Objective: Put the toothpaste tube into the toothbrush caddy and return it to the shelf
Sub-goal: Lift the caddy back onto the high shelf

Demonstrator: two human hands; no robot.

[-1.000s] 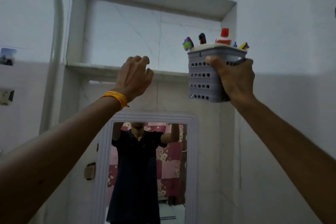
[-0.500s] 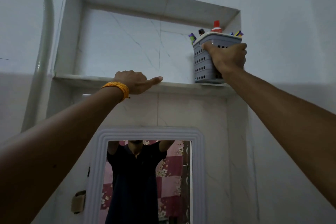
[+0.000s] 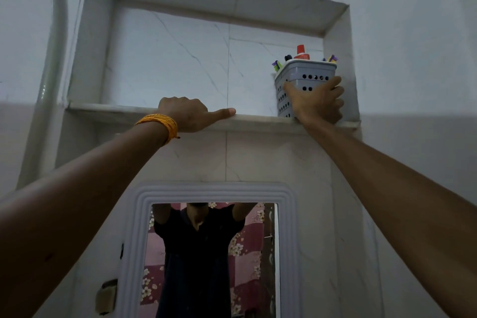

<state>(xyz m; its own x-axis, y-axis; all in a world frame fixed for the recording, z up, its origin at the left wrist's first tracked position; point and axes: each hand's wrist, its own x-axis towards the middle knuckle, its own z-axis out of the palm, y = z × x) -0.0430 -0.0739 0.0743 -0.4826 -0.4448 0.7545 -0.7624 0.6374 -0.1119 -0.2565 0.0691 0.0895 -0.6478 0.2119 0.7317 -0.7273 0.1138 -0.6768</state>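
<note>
one grey perforated caddy (image 3: 307,77), red-capped toothpaste tube (image 3: 301,52) poking out, right hand (image 3: 316,103) fingers clamped around it.

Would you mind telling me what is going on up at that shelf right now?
A person is putting a grey toothbrush caddy at the right end of a recessed wall shelf. The right hand grips the caddy, with the red-capped toothpaste tube sticking out of its top. The left hand rests on the shelf's front edge.
</note>
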